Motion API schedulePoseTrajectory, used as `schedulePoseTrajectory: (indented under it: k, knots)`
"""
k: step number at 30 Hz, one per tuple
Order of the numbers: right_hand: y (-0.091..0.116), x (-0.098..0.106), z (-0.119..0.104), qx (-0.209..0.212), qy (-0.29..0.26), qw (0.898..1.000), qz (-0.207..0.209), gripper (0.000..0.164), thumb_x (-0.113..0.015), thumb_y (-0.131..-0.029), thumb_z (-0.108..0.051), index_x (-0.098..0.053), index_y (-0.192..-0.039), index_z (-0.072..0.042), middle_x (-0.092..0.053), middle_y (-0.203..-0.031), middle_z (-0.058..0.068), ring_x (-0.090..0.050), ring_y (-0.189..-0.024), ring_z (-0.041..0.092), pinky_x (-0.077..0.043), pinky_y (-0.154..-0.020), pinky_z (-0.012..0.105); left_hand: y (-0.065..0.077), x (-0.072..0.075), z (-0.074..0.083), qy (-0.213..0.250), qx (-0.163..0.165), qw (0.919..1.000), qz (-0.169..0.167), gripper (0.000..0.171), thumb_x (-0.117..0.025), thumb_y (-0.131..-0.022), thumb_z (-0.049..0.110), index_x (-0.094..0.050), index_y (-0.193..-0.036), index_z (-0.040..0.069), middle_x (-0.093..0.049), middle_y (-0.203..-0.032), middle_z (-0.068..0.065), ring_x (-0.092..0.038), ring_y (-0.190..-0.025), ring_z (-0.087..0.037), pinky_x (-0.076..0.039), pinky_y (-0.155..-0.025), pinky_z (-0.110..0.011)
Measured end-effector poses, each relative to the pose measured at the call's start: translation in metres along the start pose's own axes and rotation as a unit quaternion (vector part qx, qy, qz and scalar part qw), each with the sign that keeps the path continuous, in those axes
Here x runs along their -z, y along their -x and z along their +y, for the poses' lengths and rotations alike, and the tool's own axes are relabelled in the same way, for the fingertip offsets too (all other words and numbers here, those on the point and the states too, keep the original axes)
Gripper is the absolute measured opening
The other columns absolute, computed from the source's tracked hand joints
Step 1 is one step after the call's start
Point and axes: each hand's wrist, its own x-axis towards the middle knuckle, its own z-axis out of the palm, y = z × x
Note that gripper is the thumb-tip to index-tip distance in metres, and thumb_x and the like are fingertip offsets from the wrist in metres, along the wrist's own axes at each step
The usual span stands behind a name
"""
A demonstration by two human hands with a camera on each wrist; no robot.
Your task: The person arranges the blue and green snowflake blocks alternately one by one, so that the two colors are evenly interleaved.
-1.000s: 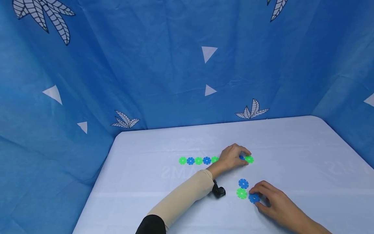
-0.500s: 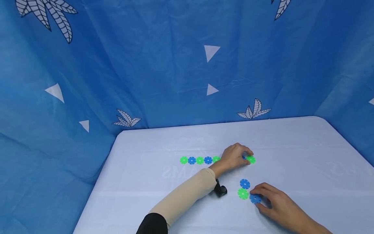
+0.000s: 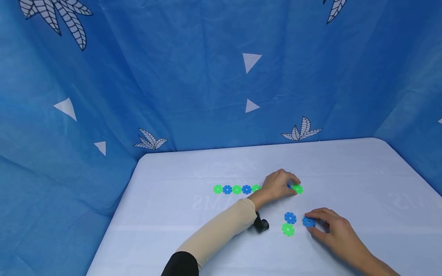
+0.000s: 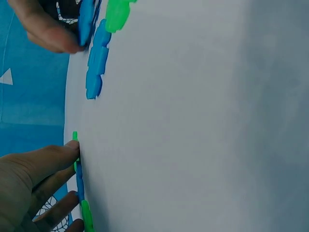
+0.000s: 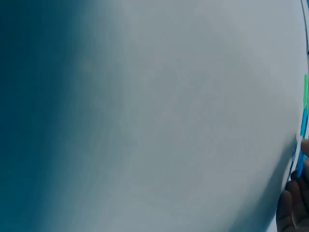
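Note:
At the right end of a row of notched plastic discs (image 3: 236, 189), my left hand (image 3: 275, 186) holds the green end disc (image 3: 299, 189) between thumb and finger. A blue disc beside it is mostly hidden by the fingers. My right hand (image 3: 340, 230) pinches another blue disc (image 3: 309, 222) by its edges, and it appears slightly lifted in the left wrist view (image 4: 86, 21). Left of that hand, a loose blue disc (image 3: 290, 218) lies just beyond a loose green disc (image 3: 288, 230). The left hand and wrist cover part of the row.
A white cloth-covered table (image 3: 179, 226) spreads under both hands. Blue printed curtains (image 3: 207, 76) hang behind it and at the sides. A small black device (image 3: 261, 224) sits at the left wrist, and a beige sleeve (image 3: 221, 230) crosses the table's front.
My right hand has moved slightly away and to the right with the blue disc, widening its gap from the loose green disc. The left hand stays at the row's end.

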Motion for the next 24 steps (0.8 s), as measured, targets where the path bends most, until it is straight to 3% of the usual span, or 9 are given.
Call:
schedulePoseTrajectory:
  k: [6, 12, 24]
  knots:
    - [-0.01, -0.001, 0.01, -0.019, -0.011, 1.0, 0.02, 0.028, -0.083, -0.077, -0.012, -0.075, -0.104, -0.015, -0.067, -0.104, -0.006, -0.057, -0.082, 0.002, -0.049, -0.066, 0.021, 0.0, 0.0, 0.0, 0.004, 0.002, 1.0, 0.0, 0.032, -0.082, -0.082, 0.027, -0.075, -0.114, 0.026, -0.069, -0.11, 0.02, -0.054, -0.107, 0.004, -0.04, -0.089, -0.013]
    - [-0.024, 0.001, 0.012, -0.037, -0.017, 0.999, 0.006, 0.028, -0.081, -0.08, -0.011, -0.075, -0.107, -0.01, -0.068, -0.106, 0.001, -0.052, -0.07, 0.003, -0.046, -0.061, 0.022, 0.001, 0.0, 0.0, 0.008, -0.003, 1.0, -0.001, 0.032, -0.081, -0.083, 0.027, -0.075, -0.114, 0.026, -0.069, -0.111, 0.019, -0.053, -0.107, 0.004, -0.04, -0.089, -0.012]
    - [-0.047, 0.002, 0.017, -0.048, -0.01, 0.999, 0.0, 0.028, -0.077, -0.083, -0.01, -0.073, -0.11, -0.005, -0.067, -0.11, 0.01, -0.06, -0.076, 0.013, -0.05, -0.064, 0.025, 0.002, 0.002, 0.0, 0.01, 0.003, 0.9999, -0.004, 0.033, -0.081, -0.083, 0.027, -0.075, -0.115, 0.026, -0.068, -0.111, 0.019, -0.053, -0.107, 0.004, -0.04, -0.089, -0.013]
